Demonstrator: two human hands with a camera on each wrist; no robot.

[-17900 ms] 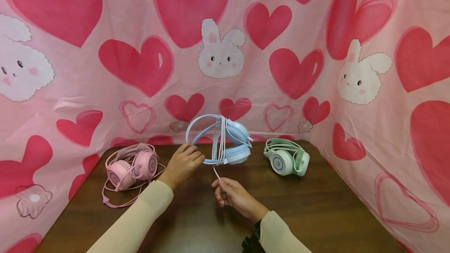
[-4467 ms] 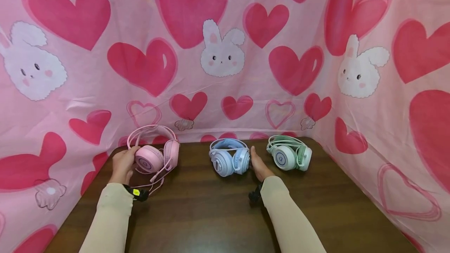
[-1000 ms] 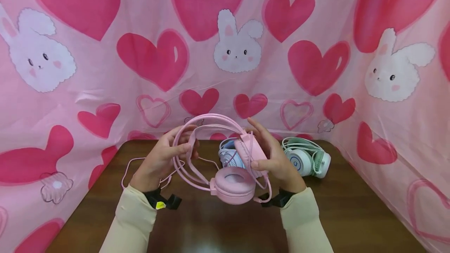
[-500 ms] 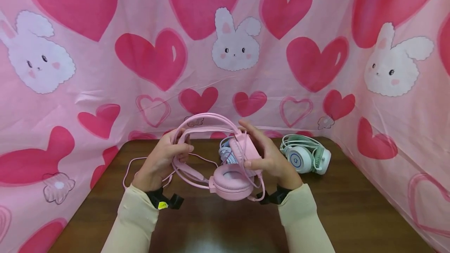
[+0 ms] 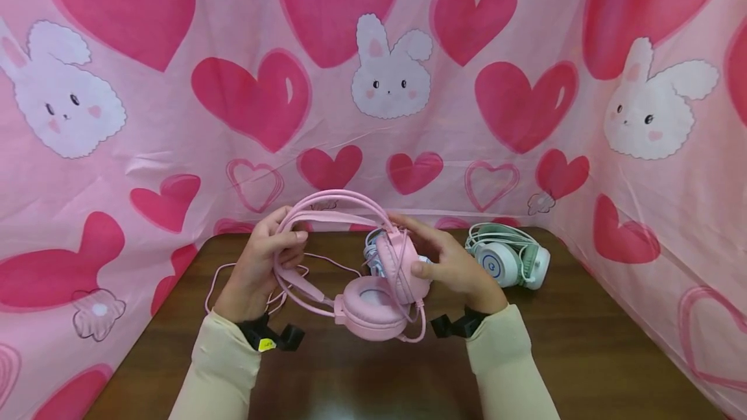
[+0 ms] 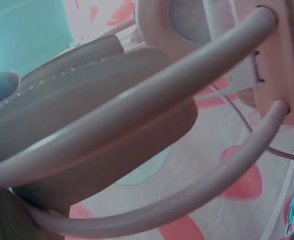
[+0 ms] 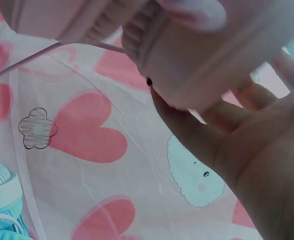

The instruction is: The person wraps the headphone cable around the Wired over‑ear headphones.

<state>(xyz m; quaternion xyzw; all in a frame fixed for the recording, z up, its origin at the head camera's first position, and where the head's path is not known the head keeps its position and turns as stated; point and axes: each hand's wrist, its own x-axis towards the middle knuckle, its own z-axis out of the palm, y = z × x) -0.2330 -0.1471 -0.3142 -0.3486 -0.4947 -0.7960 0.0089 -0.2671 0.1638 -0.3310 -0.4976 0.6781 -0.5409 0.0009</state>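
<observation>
Pink over-ear headphones are held up above the table, tilted, the headband toward the left and the ear cups toward the right. My left hand grips the headband, thumb on the near side; the left wrist view shows its padded strap and twin tubes close up. Around the upper ear cup curls my right hand, thumb in front and fingers behind. In the right wrist view that ear cup lies between thumb and fingers. A thin pink cable loops over the cups.
Behind the pink pair, blue headphones stand partly hidden on the dark wooden table. Green headphones, cable wrapped around them, stand at the back right. Loose pink cable lies at the left. A heart-patterned cloth encloses the table.
Earlier both hands handled the blue headphones and their cable; these then stood on the table. The pink headphones were lifted from the left. Over the last second they have shifted slightly left.
</observation>
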